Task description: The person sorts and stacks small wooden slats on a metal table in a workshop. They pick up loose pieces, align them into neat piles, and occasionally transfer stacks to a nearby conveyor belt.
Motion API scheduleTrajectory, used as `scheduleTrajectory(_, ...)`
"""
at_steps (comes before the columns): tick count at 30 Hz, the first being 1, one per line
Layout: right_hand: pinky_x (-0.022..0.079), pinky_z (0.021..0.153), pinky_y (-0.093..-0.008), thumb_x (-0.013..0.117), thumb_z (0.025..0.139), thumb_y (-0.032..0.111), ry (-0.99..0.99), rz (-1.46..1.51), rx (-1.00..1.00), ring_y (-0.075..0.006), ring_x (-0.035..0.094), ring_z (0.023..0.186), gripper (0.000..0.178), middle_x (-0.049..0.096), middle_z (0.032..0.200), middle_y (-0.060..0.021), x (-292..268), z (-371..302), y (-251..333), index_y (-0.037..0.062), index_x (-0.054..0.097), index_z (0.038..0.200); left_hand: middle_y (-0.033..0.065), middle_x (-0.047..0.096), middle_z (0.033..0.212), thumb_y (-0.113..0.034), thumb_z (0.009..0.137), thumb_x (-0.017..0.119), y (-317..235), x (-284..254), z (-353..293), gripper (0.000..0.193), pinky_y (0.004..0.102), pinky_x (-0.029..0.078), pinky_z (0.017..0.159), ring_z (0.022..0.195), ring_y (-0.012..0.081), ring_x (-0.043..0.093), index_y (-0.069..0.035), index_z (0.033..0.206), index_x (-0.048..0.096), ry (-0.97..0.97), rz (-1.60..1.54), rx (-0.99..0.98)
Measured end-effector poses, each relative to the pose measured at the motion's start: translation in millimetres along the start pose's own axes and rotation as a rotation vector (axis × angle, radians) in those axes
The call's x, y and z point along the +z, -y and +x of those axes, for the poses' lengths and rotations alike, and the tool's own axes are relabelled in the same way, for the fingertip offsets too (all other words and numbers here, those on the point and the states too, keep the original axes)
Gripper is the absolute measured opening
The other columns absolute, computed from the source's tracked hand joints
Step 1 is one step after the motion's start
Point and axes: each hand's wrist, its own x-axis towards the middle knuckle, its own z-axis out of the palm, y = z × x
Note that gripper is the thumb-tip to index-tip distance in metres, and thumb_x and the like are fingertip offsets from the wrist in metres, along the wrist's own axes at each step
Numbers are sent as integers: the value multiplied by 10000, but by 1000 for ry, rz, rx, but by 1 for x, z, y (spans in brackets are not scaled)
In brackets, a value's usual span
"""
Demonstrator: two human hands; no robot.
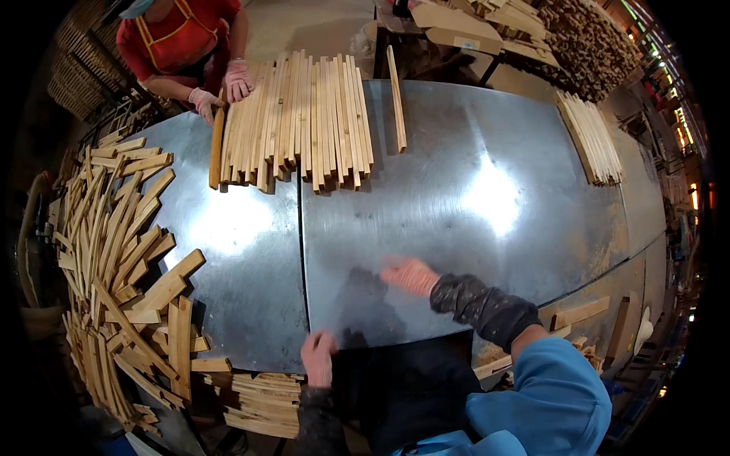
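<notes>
One broad, grey sheet-metal tabletop (456,228), divided by a single dark seam (302,243), carried most of the wood. Along its far side lay a row of long, straight, pale wooden strips (327,121), packed too tightly to count exactly, though well over a dozen. One darker, orange-brown wooden strip (217,156) lay at the row's left end, and one lone pale wooden strip (397,106) lay just beside its right end. A smaller bundle of pale strips (591,144) sat at the far right. A loose, tangled heap of dozens of short and long wooden pieces (179,334) covered the left side.

Two pinkish-gloved hands belonged to the wearer. The right hand (411,276), blurred, was above the bare near part of the tabletop, well apart from the row; I cannot tell how wide its grip was. The left hand (318,357) was at the near edge, fingers pointing away from the body; its grip I cannot tell either.

Across the table, one co-worker in red (182,38) had two gloved hands (238,80) at the row's left end, one at the darker strip's upper end.
</notes>
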Motion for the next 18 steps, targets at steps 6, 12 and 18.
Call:
scheduleTrajectory(6,508,1055,-478,677,977,382,-357,472,669,-435,650,1217,482,709,1224,-273,-163,69,-66,-1,631,1267,34,662,977,-208,961,704,-92,118,142,320,326,490,811,896,147,578,67,1125,711,-101,304,215)
scheduleTrajectory(12,482,1103,-504,639,996,432,-509,313,768,-483,582,1312,682,591,1415,-328,-221,149,-131,-3,479,1497,254,564,1513,-219,912,791,-143,176,255,843,365,462,1121,1356,310,569,44,1608,396,-146,325,197)
scheduleTrajectory(18,454,1139,-507,636,998,481,-498,266,781,-494,544,1349,791,572,1442,-343,-244,208,-148,-21,433,1575,271,510,1583,-172,817,891,-162,181,349,1012,405,438,1185,1462,372,509,30,1641,339,-125,568,297)
